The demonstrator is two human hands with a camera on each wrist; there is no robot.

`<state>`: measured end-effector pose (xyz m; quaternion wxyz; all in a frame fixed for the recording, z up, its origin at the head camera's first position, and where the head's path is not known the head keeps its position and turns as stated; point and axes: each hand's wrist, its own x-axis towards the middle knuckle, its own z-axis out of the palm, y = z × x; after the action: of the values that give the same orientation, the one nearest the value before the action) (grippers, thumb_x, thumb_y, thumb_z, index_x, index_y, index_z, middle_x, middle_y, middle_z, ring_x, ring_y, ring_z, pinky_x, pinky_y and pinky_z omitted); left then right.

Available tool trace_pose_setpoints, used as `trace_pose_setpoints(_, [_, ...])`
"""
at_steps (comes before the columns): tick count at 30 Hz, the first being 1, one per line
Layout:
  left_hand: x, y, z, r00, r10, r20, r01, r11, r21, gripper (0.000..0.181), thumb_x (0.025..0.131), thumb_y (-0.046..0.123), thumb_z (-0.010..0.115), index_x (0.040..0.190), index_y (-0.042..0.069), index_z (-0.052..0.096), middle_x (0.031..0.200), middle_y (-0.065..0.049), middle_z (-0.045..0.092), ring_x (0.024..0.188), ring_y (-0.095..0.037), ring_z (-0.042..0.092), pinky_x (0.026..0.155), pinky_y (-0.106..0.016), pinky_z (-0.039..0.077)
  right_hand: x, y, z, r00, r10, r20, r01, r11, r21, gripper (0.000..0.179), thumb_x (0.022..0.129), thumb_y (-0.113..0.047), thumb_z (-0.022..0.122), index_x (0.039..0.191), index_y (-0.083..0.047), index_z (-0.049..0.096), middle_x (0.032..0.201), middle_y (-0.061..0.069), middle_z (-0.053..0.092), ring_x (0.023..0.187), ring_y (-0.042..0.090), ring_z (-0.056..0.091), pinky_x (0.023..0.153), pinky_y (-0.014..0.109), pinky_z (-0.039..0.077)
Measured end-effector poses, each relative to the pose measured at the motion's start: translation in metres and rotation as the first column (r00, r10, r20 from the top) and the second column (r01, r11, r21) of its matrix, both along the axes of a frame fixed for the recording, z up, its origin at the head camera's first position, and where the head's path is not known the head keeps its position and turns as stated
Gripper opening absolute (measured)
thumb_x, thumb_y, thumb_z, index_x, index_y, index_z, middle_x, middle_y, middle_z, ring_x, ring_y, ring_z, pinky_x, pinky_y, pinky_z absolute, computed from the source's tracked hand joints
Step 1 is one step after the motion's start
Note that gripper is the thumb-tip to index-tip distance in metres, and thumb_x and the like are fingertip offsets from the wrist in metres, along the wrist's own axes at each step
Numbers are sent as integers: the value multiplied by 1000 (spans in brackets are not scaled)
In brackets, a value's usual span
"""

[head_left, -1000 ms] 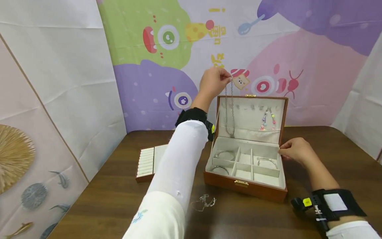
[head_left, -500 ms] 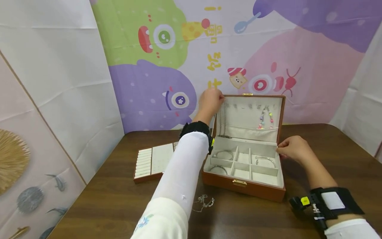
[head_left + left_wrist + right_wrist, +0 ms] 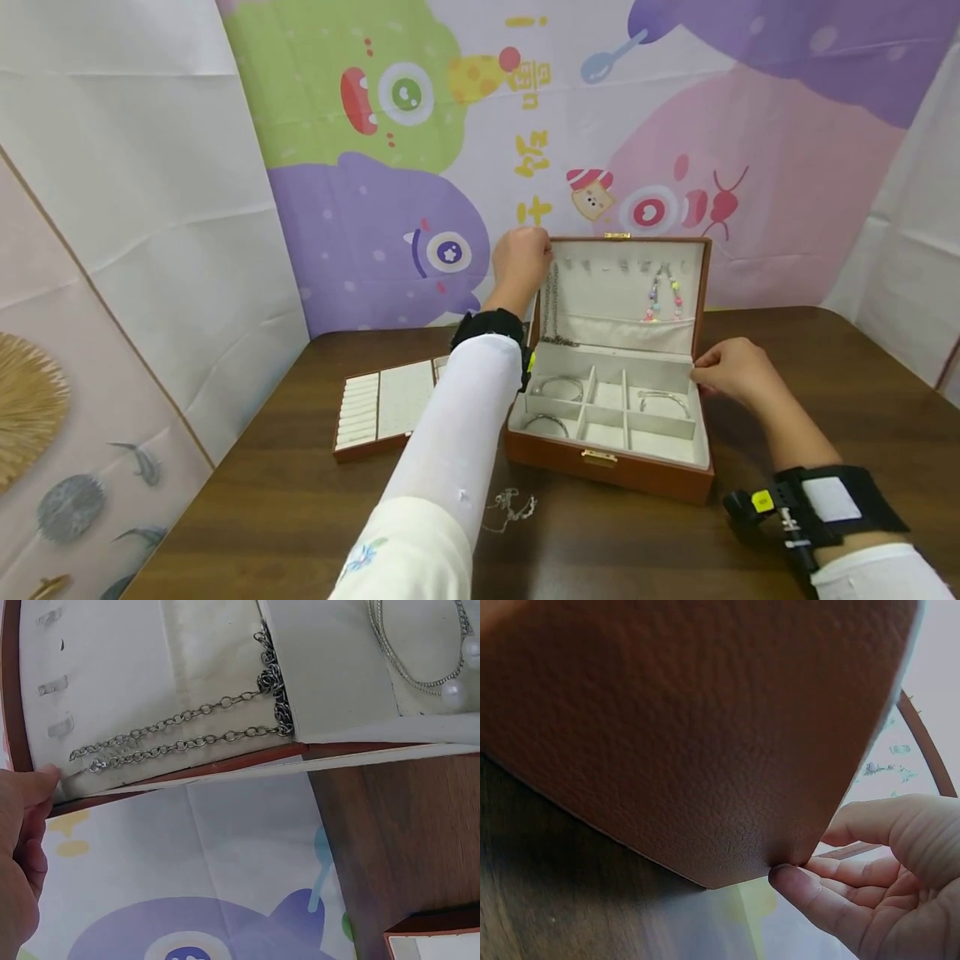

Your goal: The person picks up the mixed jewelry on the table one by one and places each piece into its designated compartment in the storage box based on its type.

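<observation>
The brown jewelry box (image 3: 555,457) stands with its cream-lined lid (image 3: 592,296) raised. At the lid's upper left corner my left hand (image 3: 519,260) has its fingers curled, with the end of a silver chain necklace (image 3: 180,742) at the thumb. Two strands run down the lining, and the rest bunches at the lid's bottom. My right hand (image 3: 885,877) pinches the box's right wall near the back, thumb and fingers on either side. Silver bracelets (image 3: 663,398) lie in several compartments. A colorful beaded strand (image 3: 664,292) hangs on the lid's right half.
On the wooden table (image 3: 262,500), left of the box, lies a tray (image 3: 405,402) with ring rolls, partly behind the left sleeve. A tangled silver chain (image 3: 510,508) lies in front of the box. A cartoon-print cloth (image 3: 375,250) hangs behind.
My left hand has lowered the necklace from above the lid to its upper left corner, and the chain's lower part now bunches at the lid's bottom. My right hand stays on the box.
</observation>
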<state>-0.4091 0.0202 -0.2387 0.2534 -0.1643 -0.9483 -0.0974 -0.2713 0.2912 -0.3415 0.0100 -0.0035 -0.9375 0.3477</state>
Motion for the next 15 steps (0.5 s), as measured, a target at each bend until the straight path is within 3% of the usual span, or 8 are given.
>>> trace_pose_setpoints(3, [2, -1, -2, 1000, -18, -6, 18, 1000, -8, 19, 94, 17, 63, 75, 17, 67, 80, 5, 63, 74, -13, 58, 62, -27, 46, 0, -1, 0, 1000, 3, 3, -3, 1000, 1, 37, 88, -19, 66, 101, 16, 65, 74, 9, 69, 66, 20, 66, 63, 39, 54])
trace_pose_setpoints(5, [5, -3, -6, 999, -34, -1, 34, 999, -25, 30, 92, 12, 61, 64, 16, 53, 67, 4, 50, 63, -12, 46, 54, -25, 37, 0, -2, -1, 1000, 5, 4, -5, 1000, 3, 37, 88, -19, 65, 101, 16, 65, 73, 9, 69, 66, 20, 66, 63, 39, 54])
trace_pose_setpoints(9, [11, -4, -17, 991, -95, 93, 105, 988, -111, 43, 93, 8, 58, 61, 16, 30, 62, 2, 24, 58, -13, 23, 52, -25, 21, 0, -3, -2, 1000, 9, 8, -9, 1000, 13, 37, 88, -19, 65, 101, 16, 65, 73, 9, 70, 66, 20, 66, 64, 40, 54])
trace_pose_setpoints(12, [15, -1, -24, 961, -149, 232, 195, 962, -189, 36, 92, 7, 60, 60, 16, 46, 61, 3, 38, 59, -12, 33, 54, -23, 31, 0, -2, -1, 1000, 11, 5, -11, 1000, 21, 37, 88, -19, 65, 101, 16, 66, 71, 7, 69, 66, 19, 65, 65, 42, 54])
trace_pose_setpoints(15, [17, 4, -31, 913, -170, 370, 268, 936, -230, 21, 92, 4, 60, 76, 14, 70, 80, 2, 63, 77, -13, 57, 69, -24, 48, -1, 1, -1, 1000, 12, -1, -12, 1000, 18, 38, 88, -19, 65, 101, 16, 65, 70, 6, 68, 65, 18, 64, 64, 40, 54])
